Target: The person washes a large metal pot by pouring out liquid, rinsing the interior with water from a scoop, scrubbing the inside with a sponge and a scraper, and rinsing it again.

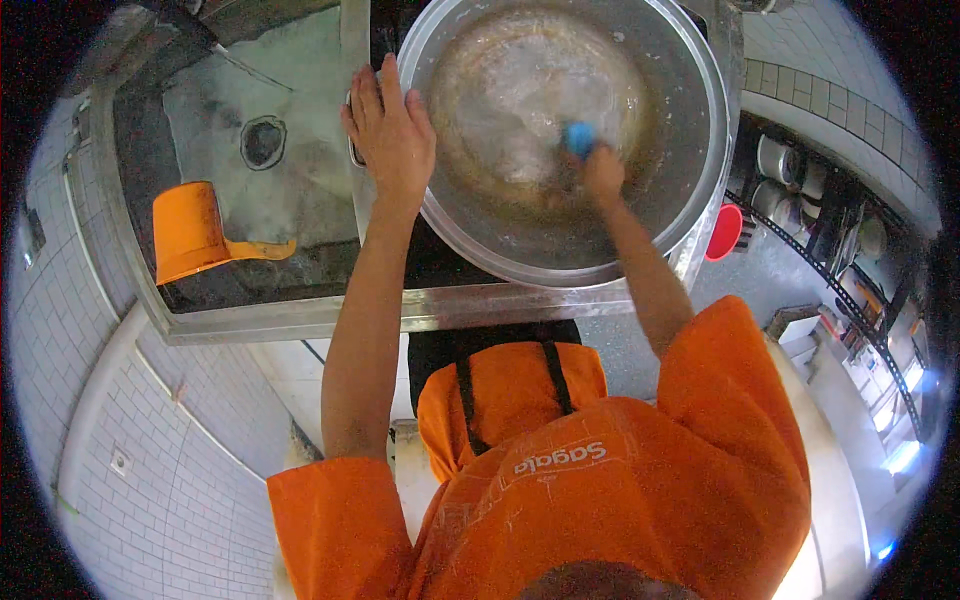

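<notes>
A large round metal pot (487, 240) rests on the metal sink's edge, its inside wet and brownish over the bottom. My right hand (604, 174) is inside it, closed around a small blue scrubber (580, 139); both are blurred. At the pot's left rim, by a metal handle, lies my left hand (391, 131), its fingers spread and pointing away from me. The palm side is hidden. Left of it, an orange plastic dipper (189, 232) with a long handle sits in the sink basin.
The metal sink (247, 324) has a round drain (262, 142) in its left basin. A red plastic container (724, 232) is beyond the pot's right side. Farther right stands a metal rack (840, 289) with pots. A white tiled wall (191, 450) borders the left.
</notes>
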A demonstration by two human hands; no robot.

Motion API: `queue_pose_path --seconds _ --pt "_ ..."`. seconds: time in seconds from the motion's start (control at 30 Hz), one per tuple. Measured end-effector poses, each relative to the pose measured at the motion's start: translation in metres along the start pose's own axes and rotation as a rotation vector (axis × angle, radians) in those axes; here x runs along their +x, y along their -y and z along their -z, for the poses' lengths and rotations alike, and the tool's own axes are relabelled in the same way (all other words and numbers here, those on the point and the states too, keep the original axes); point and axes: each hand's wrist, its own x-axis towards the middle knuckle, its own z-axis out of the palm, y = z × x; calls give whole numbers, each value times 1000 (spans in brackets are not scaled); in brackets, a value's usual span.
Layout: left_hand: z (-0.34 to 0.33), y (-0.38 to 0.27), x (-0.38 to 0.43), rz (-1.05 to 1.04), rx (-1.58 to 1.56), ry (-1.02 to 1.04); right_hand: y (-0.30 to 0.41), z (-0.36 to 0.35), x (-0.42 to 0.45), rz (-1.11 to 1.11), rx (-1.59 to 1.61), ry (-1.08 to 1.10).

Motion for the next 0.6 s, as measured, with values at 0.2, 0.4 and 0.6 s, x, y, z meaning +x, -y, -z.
queue_pose_path --seconds 0.2,0.4,0.6 --pt "-6 7 -3 -13 -7 -3 57 58 162 4 -36 -291" --pt "-11 9 -3 -23 31 2 206 -2 74 550 -72 -148" --pt "-8 3 1 12 40 0 72 -11 -48 377 -176 575"
